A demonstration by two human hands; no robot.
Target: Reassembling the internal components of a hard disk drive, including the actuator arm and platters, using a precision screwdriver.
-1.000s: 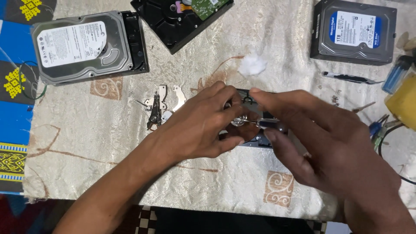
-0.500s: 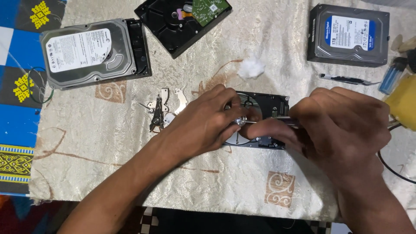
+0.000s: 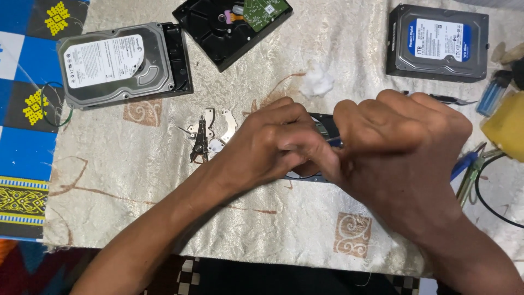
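Both hands work over an opened black hard drive point(image 3: 323, 121) lying in the middle of the cream cloth; they hide nearly all of it. My left hand point(image 3: 267, 145) presses down on the drive's left side, its fingers curled on the casing. My right hand point(image 3: 398, 147) is closed into a fist around a thin tool with a blue handle point(image 3: 335, 142), its tip pointing down into the drive between the two hands. Just left of my left hand lie loose silver metal brackets and a dark actuator arm piece point(image 3: 210, 134).
A silver-topped hard drive point(image 3: 117, 63) lies back left, an upturned drive with a green circuit board point(image 3: 232, 27) back centre, a blue-labelled drive point(image 3: 436, 43) back right. A cotton wad point(image 3: 317, 82) sits behind the hands. Screwdrivers, a cable and a yellow object point(image 3: 505, 125) crowd the right edge.
My right hand has drawn in from the right and closed into a fist over the drive, right against the left hand. The left hand stays on the drive.
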